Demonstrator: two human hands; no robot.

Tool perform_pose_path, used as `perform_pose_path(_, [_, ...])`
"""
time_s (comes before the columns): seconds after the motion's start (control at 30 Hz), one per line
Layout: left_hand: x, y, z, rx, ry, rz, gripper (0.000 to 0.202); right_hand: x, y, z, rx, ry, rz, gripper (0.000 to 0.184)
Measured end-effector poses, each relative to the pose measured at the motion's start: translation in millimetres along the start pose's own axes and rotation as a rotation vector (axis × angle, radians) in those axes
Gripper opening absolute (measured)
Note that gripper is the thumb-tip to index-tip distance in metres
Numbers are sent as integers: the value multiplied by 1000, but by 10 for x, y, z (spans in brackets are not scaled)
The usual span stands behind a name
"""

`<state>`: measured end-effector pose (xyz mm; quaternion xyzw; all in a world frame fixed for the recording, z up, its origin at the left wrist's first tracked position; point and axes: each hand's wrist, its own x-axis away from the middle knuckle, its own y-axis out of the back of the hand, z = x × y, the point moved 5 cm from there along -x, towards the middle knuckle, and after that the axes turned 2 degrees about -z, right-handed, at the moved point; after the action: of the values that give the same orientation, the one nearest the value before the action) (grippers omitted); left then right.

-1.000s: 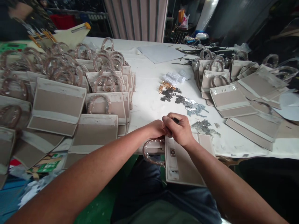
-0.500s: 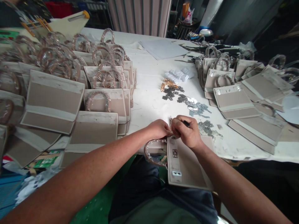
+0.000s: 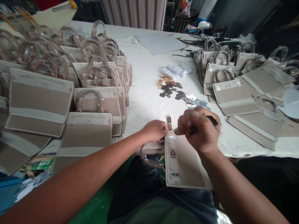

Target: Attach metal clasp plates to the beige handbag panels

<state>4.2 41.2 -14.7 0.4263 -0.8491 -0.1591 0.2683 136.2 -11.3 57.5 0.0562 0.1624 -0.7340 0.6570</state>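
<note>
A beige handbag [image 3: 188, 158] lies at the table's front edge over my lap, its plastic-wrapped brown handle [image 3: 146, 158] pointing left. Metal plates [image 3: 173, 153] sit in a row along the pale strip beside the handle. My left hand [image 3: 155, 130] pinches the far corner of the bag, by a gold metal clasp [image 3: 169, 120]. Closed in a fist, my right hand [image 3: 202, 129] grips a black-handled tool [image 3: 212, 120] above the bag's far end. The fingers cover most of the tool, so its kind is unclear.
Similar handbags [image 3: 93, 124] stand and lie stacked on the left, with more bags [image 3: 235, 96] on the right. Loose gold parts [image 3: 165, 80], dark metal plates [image 3: 167, 91] and silver plates [image 3: 198, 103] lie mid-table, near white wrapped packets [image 3: 177, 71]. A paper sheet [image 3: 161, 43] lies behind.
My right hand has lifted and moved right, away from the bag's far corner, with the tool. My left hand stays at the corner. The view has shifted slightly.
</note>
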Motion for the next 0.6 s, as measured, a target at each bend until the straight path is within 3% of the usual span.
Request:
perform_pose_path(0.23, [5,-19,53,18,55,-10,20,33,145,-216,130,-82,-39,44])
perform_pose_path(0.33, [53,-21,-30,-6,35,-2,30,35,235,-62,285,-131,-52,46])
perform_pose_path(0.47, [110,46,-96,57,-66,-4,42,120,353,231,626,-127,47,24])
perform_pose_path(0.6, [287,131,-235,104,-136,62,43,397,623,366,1052,-131,141,33])
